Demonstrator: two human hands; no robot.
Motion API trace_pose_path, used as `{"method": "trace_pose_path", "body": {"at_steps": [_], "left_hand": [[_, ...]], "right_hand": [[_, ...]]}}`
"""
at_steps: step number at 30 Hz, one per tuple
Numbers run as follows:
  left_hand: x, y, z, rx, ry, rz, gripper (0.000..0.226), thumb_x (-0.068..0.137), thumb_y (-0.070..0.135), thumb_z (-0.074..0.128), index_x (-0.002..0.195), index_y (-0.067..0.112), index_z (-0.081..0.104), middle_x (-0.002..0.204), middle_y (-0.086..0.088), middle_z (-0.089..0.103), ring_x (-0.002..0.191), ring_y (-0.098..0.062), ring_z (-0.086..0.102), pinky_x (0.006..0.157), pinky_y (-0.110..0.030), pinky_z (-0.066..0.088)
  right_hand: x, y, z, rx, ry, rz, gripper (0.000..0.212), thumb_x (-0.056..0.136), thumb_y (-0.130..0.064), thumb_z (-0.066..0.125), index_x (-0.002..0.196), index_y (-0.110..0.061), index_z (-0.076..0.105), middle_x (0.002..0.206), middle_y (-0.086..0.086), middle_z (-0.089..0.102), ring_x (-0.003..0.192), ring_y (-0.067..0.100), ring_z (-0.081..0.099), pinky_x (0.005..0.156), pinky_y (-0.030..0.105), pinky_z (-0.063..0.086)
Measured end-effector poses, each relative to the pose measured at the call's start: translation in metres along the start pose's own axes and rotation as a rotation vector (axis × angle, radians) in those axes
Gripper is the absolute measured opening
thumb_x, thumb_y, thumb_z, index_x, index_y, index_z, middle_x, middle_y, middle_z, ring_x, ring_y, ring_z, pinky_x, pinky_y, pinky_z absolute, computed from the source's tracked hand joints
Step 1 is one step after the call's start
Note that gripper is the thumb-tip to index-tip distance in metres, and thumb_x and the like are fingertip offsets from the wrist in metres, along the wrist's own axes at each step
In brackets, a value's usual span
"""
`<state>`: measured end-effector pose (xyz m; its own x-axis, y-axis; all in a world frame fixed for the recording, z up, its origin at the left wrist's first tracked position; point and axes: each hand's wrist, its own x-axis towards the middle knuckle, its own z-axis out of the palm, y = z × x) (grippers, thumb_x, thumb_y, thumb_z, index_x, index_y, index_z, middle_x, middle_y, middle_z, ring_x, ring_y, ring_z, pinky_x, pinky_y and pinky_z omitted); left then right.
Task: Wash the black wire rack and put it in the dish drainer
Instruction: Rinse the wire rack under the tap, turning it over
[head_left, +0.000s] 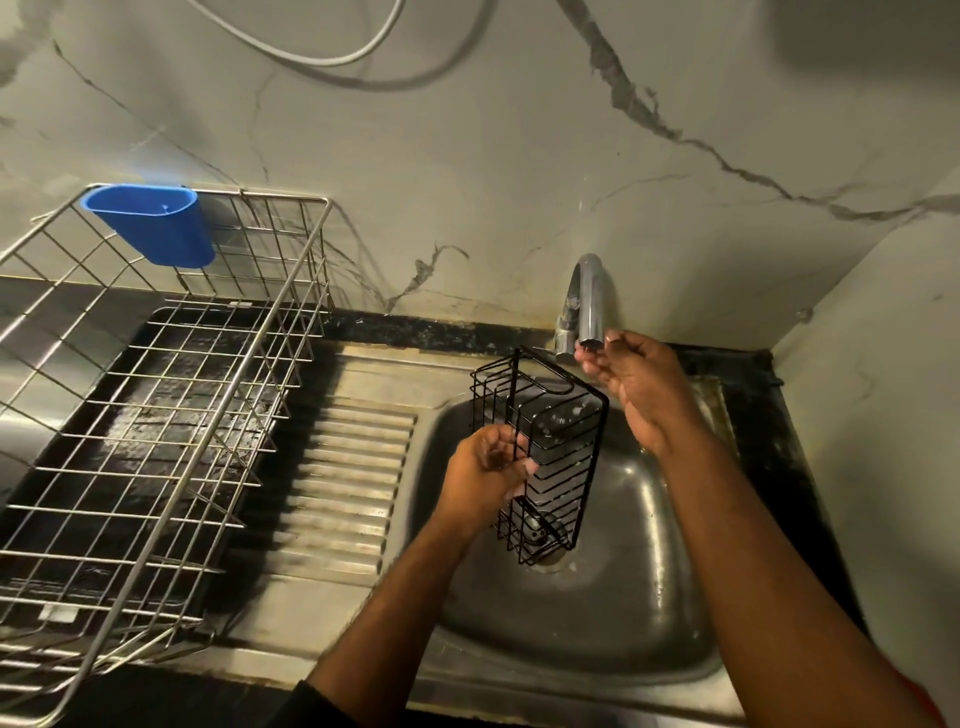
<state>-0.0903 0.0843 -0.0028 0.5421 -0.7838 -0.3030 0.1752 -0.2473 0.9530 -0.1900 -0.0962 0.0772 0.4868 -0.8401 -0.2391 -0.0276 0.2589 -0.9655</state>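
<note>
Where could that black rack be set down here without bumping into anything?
The dish drainer floor looks bare; only a blue cup hangs on its far rim. The ribbed drainboard between drainer and sink is free too. It's crowded under the tap, where the right hand and the left hand holding the black wire rack meet.

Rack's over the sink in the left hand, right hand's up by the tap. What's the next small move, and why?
Probably turn the tap on. The right hand is at the spout of the tap, no water shows, and the left hand holds the black wire rack over the sink, just below the spout.
</note>
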Motion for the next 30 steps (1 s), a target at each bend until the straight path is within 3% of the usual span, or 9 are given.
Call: {"method": "trace_pose_path", "body": {"at_steps": [4, 10, 12, 14, 16, 18, 25, 28, 30], "left_hand": [[0.002, -0.001, 0.002, -0.035, 0.033, -0.072, 0.02, 0.089, 0.004, 0.074, 0.101, 0.019, 0.067, 0.086, 0.002, 0.067, 0.085, -0.015, 0.066, 0.081, -0.04, 0.063], [0.002, -0.002, 0.01, -0.1, 0.039, -0.143, 0.019, 0.092, 0.005, 0.07, 0.108, 0.014, 0.066, 0.09, 0.0, 0.065, 0.09, -0.018, 0.065, 0.088, -0.043, 0.061], [0.002, -0.001, 0.013, -0.127, 0.037, -0.162, 0.02, 0.093, 0.007, 0.07, 0.112, 0.011, 0.066, 0.093, -0.001, 0.065, 0.095, -0.019, 0.066, 0.092, -0.046, 0.06], [0.003, 0.0, 0.015, -0.142, 0.03, -0.169, 0.021, 0.093, 0.008, 0.071, 0.114, 0.011, 0.066, 0.095, -0.002, 0.065, 0.097, -0.019, 0.066, 0.093, -0.046, 0.06], [0.005, 0.002, 0.017, -0.153, 0.024, -0.165, 0.023, 0.093, 0.009, 0.072, 0.115, 0.012, 0.066, 0.096, -0.002, 0.065, 0.097, -0.019, 0.066, 0.092, -0.045, 0.06], [0.007, 0.004, 0.017, -0.18, 0.025, -0.162, 0.026, 0.092, 0.009, 0.073, 0.117, 0.014, 0.066, 0.098, -0.003, 0.065, 0.098, -0.019, 0.067, 0.092, -0.046, 0.06], [0.011, 0.016, 0.022, -0.308, -0.007, -0.138, 0.033, 0.093, 0.001, 0.069, 0.125, 0.005, 0.061, 0.094, -0.005, 0.059, 0.085, -0.013, 0.065, 0.075, -0.034, 0.062], [0.009, 0.017, 0.023, -0.304, -0.034, -0.141, 0.034, 0.093, 0.0, 0.068, 0.127, 0.005, 0.061, 0.096, -0.006, 0.057, 0.086, -0.014, 0.064, 0.077, -0.036, 0.063], [0.007, 0.017, 0.023, -0.306, -0.049, -0.143, 0.033, 0.094, 0.0, 0.067, 0.126, 0.006, 0.062, 0.097, -0.007, 0.057, 0.089, -0.016, 0.064, 0.079, -0.039, 0.063]], "right_hand": [[0.01, -0.001, 0.008, 0.118, -0.029, 0.121, 0.019, 0.102, -0.002, 0.046, 0.115, 0.003, 0.058, 0.097, 0.018, 0.072, 0.084, 0.02, 0.072, 0.073, 0.026, 0.059], [0.011, -0.01, 0.013, 0.142, -0.104, 0.182, 0.016, 0.099, -0.001, 0.048, 0.111, 0.003, 0.059, 0.105, 0.019, 0.069, 0.093, 0.023, 0.07, 0.078, 0.028, 0.06], [0.011, -0.012, 0.009, -0.057, -0.075, 0.143, 0.015, 0.102, -0.002, 0.046, 0.111, 0.004, 0.056, 0.108, 0.019, 0.069, 0.096, 0.025, 0.071, 0.081, 0.031, 0.06], [0.006, -0.013, 0.005, -0.329, -0.165, 0.1, 0.018, 0.102, -0.006, 0.049, 0.109, 0.005, 0.062, 0.105, 0.018, 0.071, 0.095, 0.023, 0.073, 0.082, 0.029, 0.06], [0.003, -0.011, 0.0, -0.374, -0.184, 0.03, 0.015, 0.1, -0.002, 0.051, 0.103, 0.0, 0.065, 0.099, 0.015, 0.072, 0.088, 0.019, 0.074, 0.078, 0.027, 0.061], [0.003, -0.012, -0.004, -0.405, -0.075, -0.046, 0.016, 0.098, 0.003, 0.051, 0.1, -0.006, 0.064, 0.096, 0.008, 0.072, 0.085, 0.015, 0.072, 0.076, 0.024, 0.06], [-0.001, 0.001, -0.005, -0.723, -0.062, -0.202, 0.02, 0.102, -0.008, 0.049, 0.106, -0.009, 0.069, 0.104, -0.006, 0.072, 0.094, 0.009, 0.069, 0.082, 0.022, 0.056], [-0.005, -0.001, 0.001, -0.525, -0.056, -0.167, 0.023, 0.1, -0.003, 0.05, 0.105, -0.018, 0.067, 0.102, -0.004, 0.072, 0.094, 0.008, 0.071, 0.074, 0.015, 0.055], [-0.005, -0.004, 0.001, -0.383, -0.06, -0.109, 0.023, 0.099, 0.001, 0.051, 0.103, -0.016, 0.065, 0.1, 0.002, 0.072, 0.092, 0.011, 0.072, 0.074, 0.017, 0.057]]}}
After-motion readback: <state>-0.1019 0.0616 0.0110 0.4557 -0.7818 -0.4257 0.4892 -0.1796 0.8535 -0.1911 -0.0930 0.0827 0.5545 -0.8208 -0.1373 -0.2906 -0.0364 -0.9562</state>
